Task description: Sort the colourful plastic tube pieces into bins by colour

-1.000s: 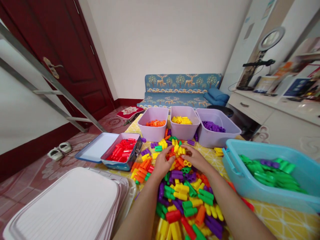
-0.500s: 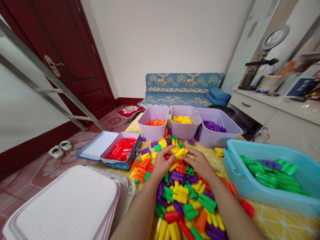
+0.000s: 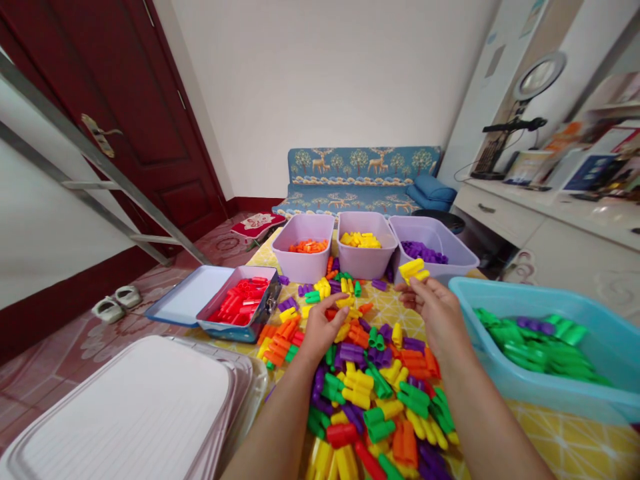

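Above the centre of the worktop [image 3: 575,440], the right hand [image 3: 434,308] is pinching a small cluster of yellow pegs [image 3: 413,269] between thumb and fingertips, raised clear of the heap. It is hanging just short of the three lilac bins at twelve o'clock, between the middle bin [image 3: 366,252], which is carrying yellow pieces, and the right bin [image 3: 431,252], which is carrying purple ones. The high grip is keeping the pegs apart from the loose stock below.

The left hand [image 3: 320,327] is resting on the mixed pile [image 3: 370,393], fingers curled down onto yellow pieces at its far edge; whether it is gripping any cannot be told.

Containers are standing by colour: orange in the left bin [image 3: 303,251], red in the metal tin [image 3: 243,303] at ten o'clock, mostly green in the turquoise tub [image 3: 545,347] at three o'clock. A white lidded box [image 3: 125,407] is sitting at eight o'clock.
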A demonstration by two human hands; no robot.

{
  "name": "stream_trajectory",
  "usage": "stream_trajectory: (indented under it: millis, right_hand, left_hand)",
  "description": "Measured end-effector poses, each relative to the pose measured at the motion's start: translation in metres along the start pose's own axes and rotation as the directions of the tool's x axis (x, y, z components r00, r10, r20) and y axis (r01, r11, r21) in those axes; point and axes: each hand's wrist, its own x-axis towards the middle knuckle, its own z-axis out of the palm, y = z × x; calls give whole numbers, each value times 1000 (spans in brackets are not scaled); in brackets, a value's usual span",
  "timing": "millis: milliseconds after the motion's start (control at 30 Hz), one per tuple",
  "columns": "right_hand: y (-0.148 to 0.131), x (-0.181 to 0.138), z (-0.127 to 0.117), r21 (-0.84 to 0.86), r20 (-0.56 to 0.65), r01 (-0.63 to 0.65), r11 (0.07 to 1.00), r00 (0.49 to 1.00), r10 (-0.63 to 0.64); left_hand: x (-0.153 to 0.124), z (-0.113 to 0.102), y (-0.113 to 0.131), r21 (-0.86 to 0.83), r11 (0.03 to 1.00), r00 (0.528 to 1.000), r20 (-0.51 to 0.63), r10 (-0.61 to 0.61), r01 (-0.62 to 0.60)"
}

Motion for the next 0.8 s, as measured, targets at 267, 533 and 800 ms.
stream_trajectory:
  millis: [267, 533, 800]
  right_hand:
    - [20, -3, 11, -329, 351, 112, 938, 936, 11]
    - [31, -14, 24, -489, 495, 251, 836, 869, 28]
    - [32, -15, 27, -563, 472, 310, 766, 881, -10]
  left_hand:
    - [-1, -4, 12, -56, 994, 995, -47, 86, -89]
    - [-3, 2, 6, -35, 999, 999, 44, -26, 27]
    - [-4, 1, 5, -36, 999, 998, 60, -8, 11]
